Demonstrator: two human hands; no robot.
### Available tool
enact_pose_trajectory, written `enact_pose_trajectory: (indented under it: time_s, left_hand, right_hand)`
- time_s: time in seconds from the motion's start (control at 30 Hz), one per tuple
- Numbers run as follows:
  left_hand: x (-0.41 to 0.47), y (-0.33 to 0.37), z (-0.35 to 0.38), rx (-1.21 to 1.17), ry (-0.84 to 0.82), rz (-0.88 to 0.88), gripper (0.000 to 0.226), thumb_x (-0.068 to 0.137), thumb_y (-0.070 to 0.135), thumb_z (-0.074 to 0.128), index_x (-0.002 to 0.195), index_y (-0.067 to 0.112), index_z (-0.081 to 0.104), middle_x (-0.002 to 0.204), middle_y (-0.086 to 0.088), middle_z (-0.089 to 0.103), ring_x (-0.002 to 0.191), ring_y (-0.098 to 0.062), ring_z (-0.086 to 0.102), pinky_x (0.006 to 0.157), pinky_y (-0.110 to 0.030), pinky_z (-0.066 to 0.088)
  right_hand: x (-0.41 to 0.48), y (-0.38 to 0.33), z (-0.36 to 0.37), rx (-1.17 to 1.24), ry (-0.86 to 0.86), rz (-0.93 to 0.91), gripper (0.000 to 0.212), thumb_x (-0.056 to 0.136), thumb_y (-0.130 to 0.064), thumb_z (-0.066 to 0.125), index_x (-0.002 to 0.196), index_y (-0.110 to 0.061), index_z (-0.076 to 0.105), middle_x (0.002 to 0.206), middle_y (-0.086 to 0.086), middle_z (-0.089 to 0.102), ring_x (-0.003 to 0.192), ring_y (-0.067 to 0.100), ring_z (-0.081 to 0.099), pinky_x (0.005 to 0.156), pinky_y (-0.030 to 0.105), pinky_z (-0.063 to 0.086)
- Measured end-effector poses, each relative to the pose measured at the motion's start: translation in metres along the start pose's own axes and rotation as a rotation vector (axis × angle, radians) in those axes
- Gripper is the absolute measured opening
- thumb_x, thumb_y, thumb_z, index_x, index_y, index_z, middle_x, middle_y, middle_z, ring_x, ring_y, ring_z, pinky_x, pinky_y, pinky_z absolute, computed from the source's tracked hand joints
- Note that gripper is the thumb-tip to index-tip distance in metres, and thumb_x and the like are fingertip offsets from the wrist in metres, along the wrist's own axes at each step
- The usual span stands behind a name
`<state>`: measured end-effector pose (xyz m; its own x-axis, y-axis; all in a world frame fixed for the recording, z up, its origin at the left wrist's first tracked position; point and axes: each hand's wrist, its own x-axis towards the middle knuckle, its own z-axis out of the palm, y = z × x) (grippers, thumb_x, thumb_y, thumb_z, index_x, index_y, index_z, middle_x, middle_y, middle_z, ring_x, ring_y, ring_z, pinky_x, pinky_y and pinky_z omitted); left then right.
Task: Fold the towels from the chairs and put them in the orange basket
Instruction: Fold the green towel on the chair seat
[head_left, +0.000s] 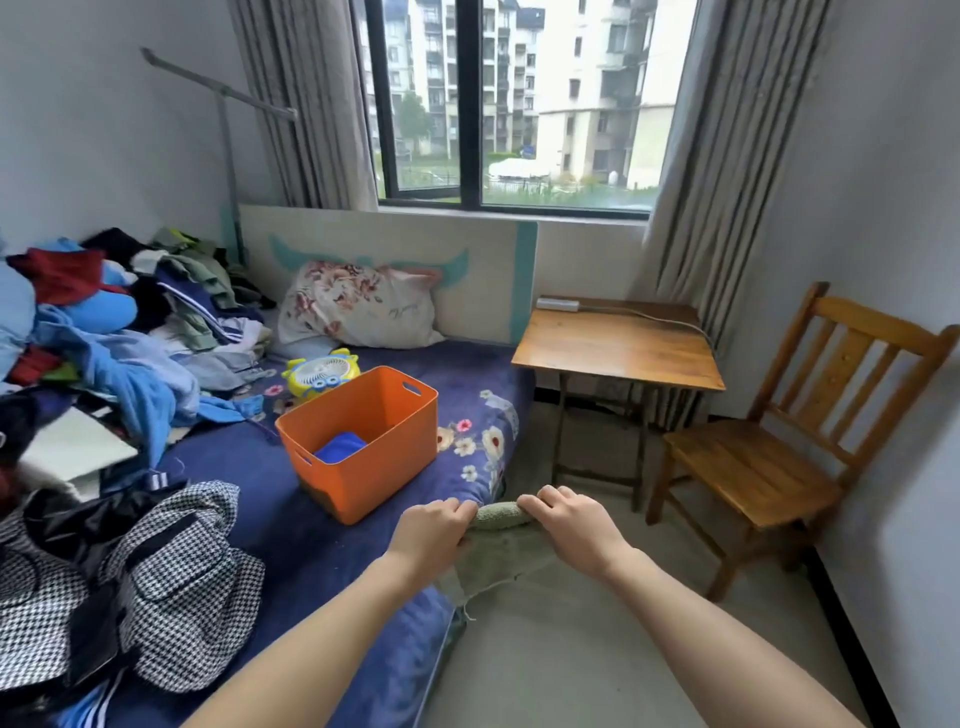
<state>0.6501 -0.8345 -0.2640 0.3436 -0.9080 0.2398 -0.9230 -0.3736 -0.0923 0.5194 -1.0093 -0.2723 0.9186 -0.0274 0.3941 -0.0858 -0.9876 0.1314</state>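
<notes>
Both hands up at the bed's edge: left hand (434, 526) and right hand (566, 519) each pinch the green towel (500, 540), near the orange basket (363, 441); match corners evenly before folding

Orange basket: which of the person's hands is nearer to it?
Left. The left hand grips the green towel close beside the orange basket; the right hand grips it farther right, toward the wooden chair.
</notes>
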Motion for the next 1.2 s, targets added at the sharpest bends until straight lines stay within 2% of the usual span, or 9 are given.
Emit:
enact_pose_trajectory:
  time_s: [0.1,0.43,0.6,0.67,0.77,0.8,0.9,1.07,1.2]
  left_hand:
    - [0.009,-0.022,0.009,0.0,0.023,-0.034,0.042,0.029,0.036,0.085,0.059,0.024,0.058,0.045,0.007,0.051,0.036,-0.007,0.051,0.03,-0.014,0.026]
    - [0.095,-0.055,0.056,0.062,-0.067,-0.151,0.045,0.025,0.036,0.084,0.06,0.029,0.055,0.045,0.009,0.05,0.037,-0.003,0.051,0.03,-0.015,0.029]
    - [0.145,-0.073,0.066,0.05,-0.091,-0.252,0.043,0.026,0.038,0.081,0.061,0.03,0.057,0.047,0.011,0.052,0.04,-0.002,0.054,0.031,-0.014,0.031]
    - [0.161,-0.079,0.071,0.071,-0.092,-0.296,0.039,0.031,0.04,0.078,0.063,0.031,0.057,0.049,0.011,0.054,0.043,-0.002,0.055,0.033,-0.014,0.032]
    - [0.167,-0.101,0.083,0.02,-0.055,-0.384,0.024,0.058,0.032,0.068,0.08,0.024,0.061,0.068,0.006,0.063,0.064,-0.011,0.063,0.048,-0.019,0.037]
    - [0.168,-0.108,0.084,0.007,-0.046,-0.405,0.023,0.058,0.03,0.064,0.08,0.023,0.06,0.068,0.006,0.063,0.063,-0.012,0.063,0.047,-0.019,0.036]
    - [0.175,-0.138,0.082,0.024,-0.076,-0.439,0.028,0.038,0.038,0.06,0.065,0.029,0.056,0.049,0.012,0.053,0.042,-0.002,0.055,0.033,-0.011,0.029]
    - [0.195,-0.227,0.099,0.02,-0.034,-0.581,0.039,0.032,0.037,0.079,0.066,0.03,0.06,0.05,0.013,0.055,0.044,-0.002,0.056,0.035,-0.012,0.032]
    - [0.224,-0.29,0.117,0.016,0.012,-0.616,0.048,0.029,0.035,0.084,0.071,0.03,0.062,0.054,0.012,0.058,0.047,-0.005,0.059,0.036,-0.013,0.038]
  right_hand:
    - [0.028,0.003,0.012,0.032,-0.023,-0.018,0.072,0.032,-0.017,0.08,0.095,-0.027,0.048,0.065,-0.006,0.057,0.05,0.014,0.056,0.037,0.017,0.041]
    - [0.099,0.076,0.071,0.103,-0.051,-0.137,0.073,0.031,-0.022,0.082,0.096,-0.027,0.048,0.064,-0.009,0.056,0.048,0.01,0.054,0.038,0.016,0.037]
    - [0.149,0.118,0.095,0.189,-0.103,-0.17,0.076,0.032,-0.02,0.084,0.097,-0.028,0.046,0.067,-0.008,0.059,0.051,0.011,0.058,0.039,0.015,0.041]
    - [0.172,0.134,0.111,0.202,-0.114,-0.215,0.076,0.034,-0.022,0.085,0.099,-0.029,0.046,0.069,-0.008,0.061,0.055,0.011,0.061,0.039,0.015,0.043]
    - [0.207,0.139,0.128,0.222,-0.156,-0.285,0.075,0.035,-0.023,0.084,0.1,-0.029,0.048,0.07,-0.01,0.062,0.056,0.01,0.061,0.039,0.015,0.041]
    - [0.216,0.138,0.135,0.24,-0.16,-0.309,0.075,0.036,-0.023,0.084,0.101,-0.029,0.048,0.072,-0.01,0.063,0.057,0.01,0.062,0.04,0.015,0.042]
    - [0.26,0.136,0.16,0.322,-0.115,-0.395,0.076,0.039,-0.021,0.082,0.106,-0.029,0.048,0.08,-0.008,0.064,0.063,0.012,0.065,0.041,0.018,0.045]
    - [0.362,0.119,0.191,0.346,-0.043,-0.476,0.051,0.05,-0.022,0.057,0.099,-0.03,0.047,0.071,-0.012,0.061,0.057,0.009,0.061,0.041,0.016,0.039]
    - [0.433,0.118,0.219,0.369,-0.045,-0.511,0.055,0.045,-0.022,0.062,0.097,-0.031,0.047,0.07,-0.012,0.06,0.058,0.01,0.061,0.041,0.015,0.039]
